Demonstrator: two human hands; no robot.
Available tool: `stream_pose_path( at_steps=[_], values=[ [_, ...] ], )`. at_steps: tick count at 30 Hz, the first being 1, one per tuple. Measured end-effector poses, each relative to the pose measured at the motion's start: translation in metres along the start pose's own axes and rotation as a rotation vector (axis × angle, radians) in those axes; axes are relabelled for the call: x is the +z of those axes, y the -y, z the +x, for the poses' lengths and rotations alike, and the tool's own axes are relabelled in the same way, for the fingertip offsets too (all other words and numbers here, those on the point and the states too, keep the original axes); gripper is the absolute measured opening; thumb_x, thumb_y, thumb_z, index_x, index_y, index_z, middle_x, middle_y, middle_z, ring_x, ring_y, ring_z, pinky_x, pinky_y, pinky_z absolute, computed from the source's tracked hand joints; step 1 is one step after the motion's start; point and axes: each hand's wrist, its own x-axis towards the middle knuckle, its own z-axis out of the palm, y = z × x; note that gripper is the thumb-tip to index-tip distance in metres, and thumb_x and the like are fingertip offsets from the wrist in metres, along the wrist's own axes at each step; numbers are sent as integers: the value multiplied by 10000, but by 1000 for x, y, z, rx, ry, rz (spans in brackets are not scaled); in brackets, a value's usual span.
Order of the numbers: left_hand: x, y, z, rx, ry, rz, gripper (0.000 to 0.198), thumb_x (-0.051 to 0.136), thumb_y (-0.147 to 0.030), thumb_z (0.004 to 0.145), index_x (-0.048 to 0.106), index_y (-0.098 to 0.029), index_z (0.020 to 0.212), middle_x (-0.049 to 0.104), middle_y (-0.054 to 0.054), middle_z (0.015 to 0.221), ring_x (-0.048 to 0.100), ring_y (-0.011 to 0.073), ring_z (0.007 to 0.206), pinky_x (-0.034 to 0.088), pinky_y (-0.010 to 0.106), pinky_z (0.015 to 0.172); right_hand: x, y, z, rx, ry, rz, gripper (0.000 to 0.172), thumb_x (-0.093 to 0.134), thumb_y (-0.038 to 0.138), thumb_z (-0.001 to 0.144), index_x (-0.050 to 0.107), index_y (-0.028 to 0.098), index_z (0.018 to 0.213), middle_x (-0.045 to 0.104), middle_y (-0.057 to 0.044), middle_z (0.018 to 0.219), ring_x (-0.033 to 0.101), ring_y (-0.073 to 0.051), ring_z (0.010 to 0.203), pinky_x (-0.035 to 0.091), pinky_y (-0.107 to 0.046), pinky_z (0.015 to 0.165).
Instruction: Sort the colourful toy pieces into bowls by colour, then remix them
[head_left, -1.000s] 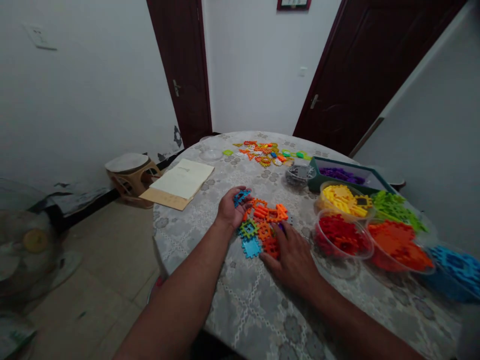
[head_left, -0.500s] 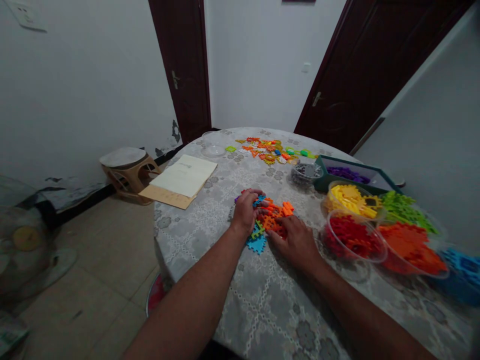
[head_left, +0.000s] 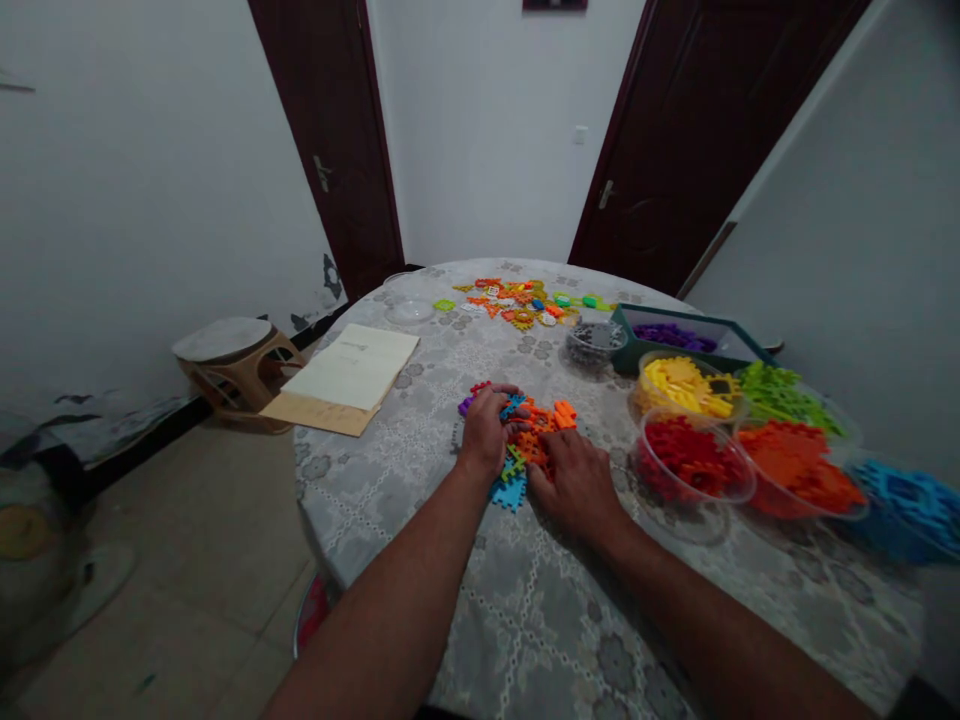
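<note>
Interlocking plastic tiles lie joined in front of me: an orange part [head_left: 534, 418], a light blue tile [head_left: 510, 489] at the near end and a green tile [head_left: 513, 464] beside it. My left hand [head_left: 487, 425] curls around the left side of this tile assembly, with a small blue tile [head_left: 513, 405] at its fingers. Purple and red tiles show beyond that hand. From the right, my right hand [head_left: 574, 470] bends its fingers onto the orange part, the thumb near the light blue tile. An orange piece [head_left: 564, 413] sticks up just past its fingers. The palms hide some tiles.
Right of my hands stand tubs of yellow [head_left: 688, 388], red [head_left: 694, 455], orange [head_left: 802, 465], green [head_left: 784, 395] and blue tiles [head_left: 911, 505]. Behind them are a green box [head_left: 630, 345] and a grey-piece tub [head_left: 595, 342]. Loose pieces [head_left: 517, 305] lie far back; an open notebook [head_left: 352, 365] lies left.
The camera view has turned slightly right, so everything sits further left. Both hands keep hold of the tile assembly, with my right fingers pressed a little closer over the orange part.
</note>
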Motion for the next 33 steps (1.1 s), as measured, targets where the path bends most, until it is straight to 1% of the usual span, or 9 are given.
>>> stream_pose_path(
  at_steps=[6, 10, 13, 15, 17, 24, 28, 30, 33],
  values=[
    [0, -2, 1, 3, -5, 16, 260, 639, -316, 752, 693, -167, 958, 701, 60, 1004, 657, 130, 657, 582, 274, 563, -6, 2, 5, 10, 58, 56, 397, 611, 399, 967, 645, 232, 1326, 642, -127, 1247, 578, -312, 1184, 395, -431, 975],
    [0, -3, 1, 11, -7, 21, 263, 642, -331, 750, 691, -167, 949, 692, 53, 995, 650, 127, 658, 577, 265, 548, -9, 2, 10, -26, 81, 104, 402, 623, 332, 934, 630, 211, 1317, 643, -123, 1262, 560, -302, 1214, 391, -421, 992],
    [0, -2, 1, 25, -4, 30, 271, 657, -338, 746, 690, -166, 953, 692, 49, 966, 651, 130, 653, 580, 266, 550, -13, 2, 16, -48, 122, 145, 480, 623, 292, 905, 598, 223, 1379, 641, -113, 1275, 565, -288, 1207, 395, -406, 978],
    [0, -2, 0, 28, 1, 33, 278, 665, -340, 740, 689, -166, 955, 692, 44, 945, 650, 131, 644, 588, 274, 558, -14, 2, 19, -61, 144, 155, 518, 626, 296, 899, 589, 243, 1413, 637, -108, 1274, 569, -287, 1209, 396, -405, 974],
    [0, -3, 0, 30, 6, 41, 279, 669, -344, 740, 688, -170, 958, 694, 39, 938, 651, 131, 640, 595, 283, 572, -14, 2, 20, -67, 146, 152, 493, 625, 310, 902, 611, 247, 1391, 634, -109, 1261, 574, -290, 1201, 396, -410, 979],
    [1, -3, -2, 36, 20, 104, 272, 685, -351, 760, 696, -175, 968, 696, 34, 914, 655, 142, 672, 575, 276, 591, -10, 3, 19, -48, 70, 174, 398, 634, 305, 888, 623, 203, 1272, 643, -135, 1242, 588, -319, 1195, 413, -420, 970],
    [1, -2, -3, 28, 26, 108, 292, 700, -360, 755, 693, -172, 978, 709, 43, 945, 653, 140, 666, 571, 284, 602, -6, -2, 17, -72, 27, 254, 306, 645, 292, 888, 631, 193, 1177, 680, -113, 1177, 616, -296, 1145, 431, -420, 969],
    [0, -2, -3, 20, 32, 107, 299, 701, -362, 752, 684, -173, 983, 709, 44, 939, 653, 141, 660, 570, 288, 605, -3, -6, 15, -74, -23, 331, 376, 670, 284, 879, 614, 187, 1238, 680, -118, 1233, 616, -290, 1182, 443, -430, 1004],
    [-1, -4, -3, 19, 25, 93, 300, 688, -363, 758, 674, -176, 992, 699, 49, 945, 643, 140, 657, 560, 284, 588, 2, -12, 13, -88, -73, 439, 579, 704, 265, 866, 540, 198, 1417, 636, -133, 1364, 601, -280, 1262, 469, -419, 1040]
  ],
)
